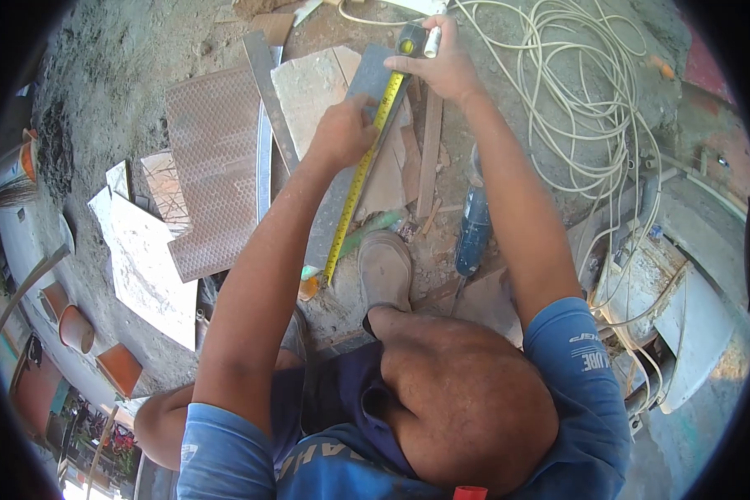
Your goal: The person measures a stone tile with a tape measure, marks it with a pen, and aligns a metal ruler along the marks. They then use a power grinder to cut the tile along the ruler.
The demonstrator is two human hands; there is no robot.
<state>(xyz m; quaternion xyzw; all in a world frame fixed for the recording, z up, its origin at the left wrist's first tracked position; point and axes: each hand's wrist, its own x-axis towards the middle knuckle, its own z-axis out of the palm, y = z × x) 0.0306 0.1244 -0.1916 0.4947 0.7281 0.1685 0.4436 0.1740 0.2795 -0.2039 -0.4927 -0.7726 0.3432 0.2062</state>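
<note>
A yellow tape measure blade (361, 179) lies stretched along a long grey strip of tile or board (370, 73), running from near my shoe up to its case (410, 38). My right hand (446, 68) is closed at the case, thumb by the mouth of the tape, and also holds a white capped pen or marker (432, 42) between its fingers. Partway along the blade, my left hand (342, 136) has its fingers curled at the tape's edge, over the grey strip. Broken pale tile pieces (311, 79) lie under and beside the strip.
A blue power tool (472, 229) lies below my right forearm. Coiled pale cable (550, 100) spreads at the upper right. Textured brown tiles (212, 158) and a white broken slab (146, 258) lie on the left. My shoe (384, 271) stands near the tape's lower end.
</note>
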